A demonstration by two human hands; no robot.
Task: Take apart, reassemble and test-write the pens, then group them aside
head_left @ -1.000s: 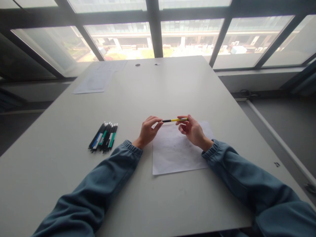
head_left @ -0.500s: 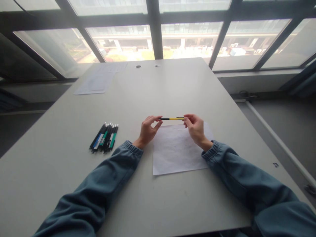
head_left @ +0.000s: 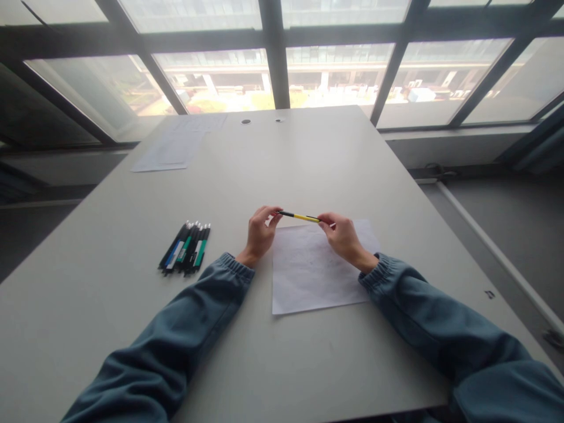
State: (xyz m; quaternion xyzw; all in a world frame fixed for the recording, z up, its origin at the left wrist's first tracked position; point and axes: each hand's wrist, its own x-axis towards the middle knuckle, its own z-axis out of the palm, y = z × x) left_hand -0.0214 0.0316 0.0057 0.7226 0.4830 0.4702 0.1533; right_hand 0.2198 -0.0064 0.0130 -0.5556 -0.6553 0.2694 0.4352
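Note:
A yellow and black pen [head_left: 299, 217] is held level between both hands, just above the far edge of a white sheet of paper [head_left: 315, 276]. My left hand [head_left: 259, 232] pinches its black left end with curled fingers. My right hand [head_left: 341, 235] grips the right end, fingers closed round it. Both forearms in blue-grey sleeves rest on the grey table [head_left: 110, 294].
A bundle of several pens [head_left: 185, 254] with blue and green bands lies on the table to the left of my left hand. More paper sheets [head_left: 171, 150] lie at the far left corner. Large windows stand behind the table's far edge.
The pen has tilted slightly, its right end lower. My right hand closed tighter round it and both hands came a little nearer each other.

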